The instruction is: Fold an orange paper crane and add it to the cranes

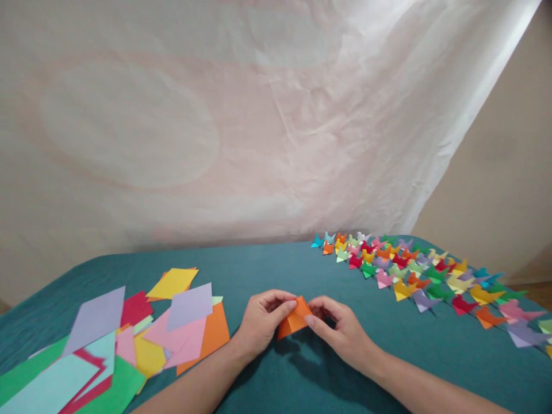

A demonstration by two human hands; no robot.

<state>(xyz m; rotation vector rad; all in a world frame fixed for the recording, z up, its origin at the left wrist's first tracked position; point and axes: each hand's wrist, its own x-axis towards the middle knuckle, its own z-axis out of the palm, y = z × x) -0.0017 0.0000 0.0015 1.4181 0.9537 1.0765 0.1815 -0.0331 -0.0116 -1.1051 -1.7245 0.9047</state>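
A small piece of folded orange paper is held just above the table, between my two hands. My left hand pinches its upper left edge, with the thumb on the near face and the fingers behind. At its right edge, my right hand grips it between thumb and fingers. The paper has creases and a pointed top, and its far side is hidden. Both hands cast shadows on the dark green tablecloth below.
Loose coloured paper sheets, such as a lilac sheet and a yellow sheet, overlap at the left. Rows of small folded paper birds, including a yellow bird, stand along the right. A pale hanging cloth closes off the back.
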